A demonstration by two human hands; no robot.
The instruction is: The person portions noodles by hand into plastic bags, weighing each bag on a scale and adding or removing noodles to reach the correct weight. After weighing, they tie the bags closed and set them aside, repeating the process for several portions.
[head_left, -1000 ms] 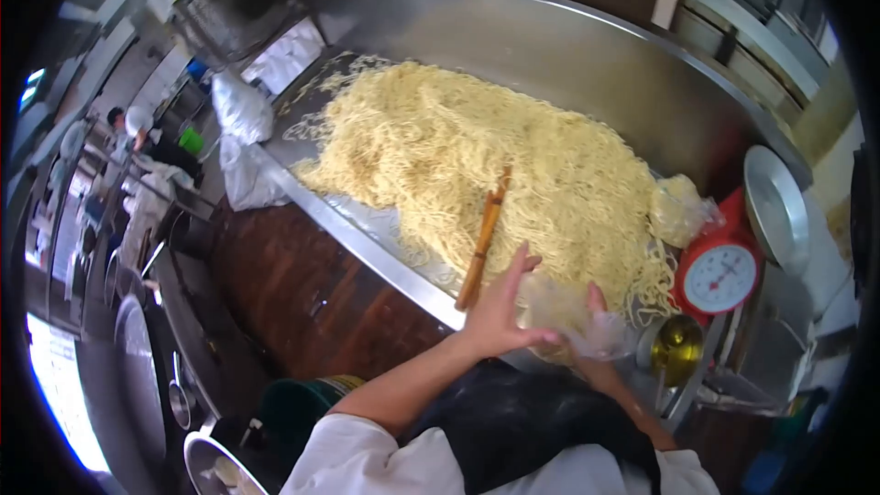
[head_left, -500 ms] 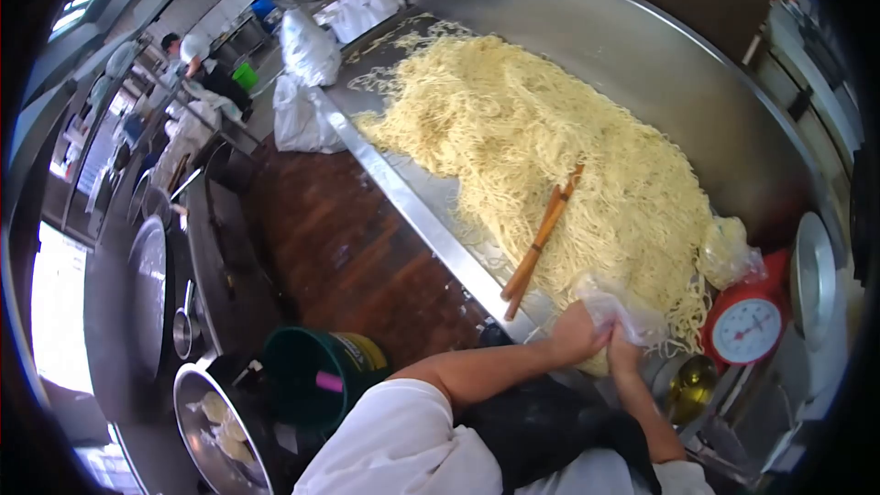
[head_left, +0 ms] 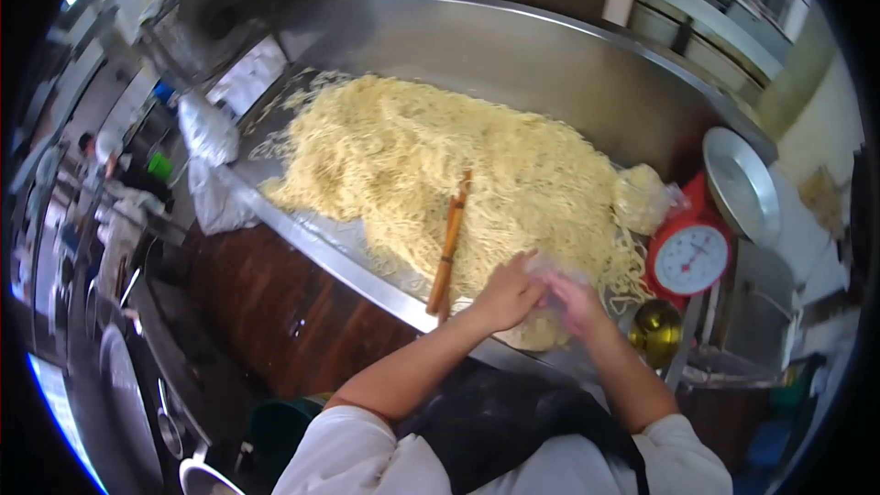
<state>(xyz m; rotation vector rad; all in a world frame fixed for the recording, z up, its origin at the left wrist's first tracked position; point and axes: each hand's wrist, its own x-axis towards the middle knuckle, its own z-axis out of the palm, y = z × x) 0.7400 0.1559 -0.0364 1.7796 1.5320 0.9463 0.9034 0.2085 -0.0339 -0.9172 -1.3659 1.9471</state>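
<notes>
While bag [head_left: 533, 334] is touched by left hand [head_left: 507, 293] and right hand [head_left: 577, 304], finger grip cannot be told; noodles [head_left: 403, 151] heaped beyond, sticks [head_left: 447, 258] laid partly on top.

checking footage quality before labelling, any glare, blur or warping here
Head view: metal tray's far wall looks bowed, likely by the lens; head view: bright patch at lower left blown out; head view: clear plastic bag at front centre soft, its edges hard to trace.

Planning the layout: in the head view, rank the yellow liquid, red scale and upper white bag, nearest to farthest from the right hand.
1. Yellow liquid: just right of the right hand.
2. Red scale: farther right.
3. Upper white bag: far left, past the noodles.
</notes>
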